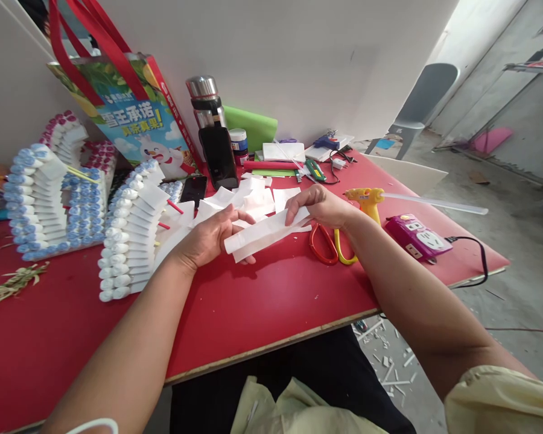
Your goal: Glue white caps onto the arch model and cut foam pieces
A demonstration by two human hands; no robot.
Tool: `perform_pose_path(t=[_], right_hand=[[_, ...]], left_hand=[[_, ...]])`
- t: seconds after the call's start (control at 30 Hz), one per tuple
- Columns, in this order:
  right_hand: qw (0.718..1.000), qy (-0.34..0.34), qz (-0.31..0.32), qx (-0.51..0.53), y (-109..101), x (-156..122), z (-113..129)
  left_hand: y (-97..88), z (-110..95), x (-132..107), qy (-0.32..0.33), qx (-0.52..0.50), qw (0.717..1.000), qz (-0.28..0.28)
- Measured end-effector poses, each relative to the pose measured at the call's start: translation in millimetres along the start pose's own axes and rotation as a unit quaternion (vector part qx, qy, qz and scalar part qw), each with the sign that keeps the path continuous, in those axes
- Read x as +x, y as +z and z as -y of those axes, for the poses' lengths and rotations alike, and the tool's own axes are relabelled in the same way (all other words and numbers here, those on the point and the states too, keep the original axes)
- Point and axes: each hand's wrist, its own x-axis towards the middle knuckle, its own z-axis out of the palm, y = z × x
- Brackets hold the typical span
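Observation:
A folded strip of white paper (266, 234) is stretched between my hands above the red table. My right hand (319, 205) pinches its right end between thumb and fingers. At the left end, my left hand (219, 235) has its fingers behind the strip, their tips showing below it, and its thumb raised. Loose white paper pieces (248, 196) lie in a pile just behind. Scissors with a red and a yellow handle (324, 244) rest beside my right wrist. To the left stands a fan-shaped piece (138, 241) of white paper folds edged with white rolled tips.
Behind my right forearm are a yellow glue gun (366, 199) and a purple power strip (419, 237). A phone (217, 154) leans on a steel flask (203, 90). A gift bag (136, 114) and a blue-tipped paper piece (54, 205) stand left. The table edge (271, 346) is close to my lap.

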Motion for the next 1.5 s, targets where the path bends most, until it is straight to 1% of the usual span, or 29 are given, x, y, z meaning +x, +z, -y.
perform_pose_path(t=[0.1,0.2,0.3,0.43,0.5,0.57,0.63,0.7,0.77,0.87,0.93,1.0,1.07,1.17,1.33,1.5], right_hand=[[0.999,0.008,0.026,-0.026,9,2,4],[0.998,0.010,0.043,-0.050,14,3,6],[0.997,0.005,0.054,-0.058,16,3,4],[0.998,-0.001,0.054,-0.039,13,4,0],[0.999,-0.002,0.031,-0.014,10,5,-4],[0.999,-0.002,-0.028,0.026,6,7,-8],[0.992,0.004,-0.096,0.085,2,9,-11],[0.983,0.027,-0.127,0.131,2,11,-12],[0.982,0.052,-0.128,0.129,5,12,-11],[0.990,0.080,-0.100,0.067,14,14,-10],[0.992,0.086,-0.079,0.046,19,14,-9],[0.993,0.072,-0.076,0.045,21,13,-9],[0.993,0.053,-0.094,0.047,20,12,-8],[0.989,0.052,-0.128,0.046,17,11,-5],[0.987,0.042,-0.149,0.042,16,10,-1],[0.985,0.011,-0.173,0.023,16,11,-8]], left_hand=[[8.6,5,4,-0.062,0.049,0.997,0.026],[16.5,9,6,-0.093,0.079,0.991,0.057],[21.3,10,6,-0.095,0.091,0.989,0.061],[24.2,9,6,-0.065,0.107,0.991,0.036],[24.7,9,6,-0.041,0.116,0.992,0.018],[24.5,10,7,-0.016,0.126,0.992,0.001],[23.9,10,8,0.009,0.133,0.991,-0.015],[23.3,10,9,0.026,0.137,0.990,-0.033],[23.5,10,9,0.033,0.136,0.989,-0.043],[25.0,10,9,0.035,0.137,0.989,-0.039],[26.0,11,9,0.034,0.136,0.990,-0.032],[26.2,12,10,0.031,0.133,0.990,-0.024],[25.7,13,11,0.023,0.133,0.991,-0.015],[24.0,14,12,0.020,0.139,0.990,-0.010],[21.3,14,13,0.019,0.130,0.991,-0.026],[19.9,16,15,0.026,0.105,0.993,-0.042]])
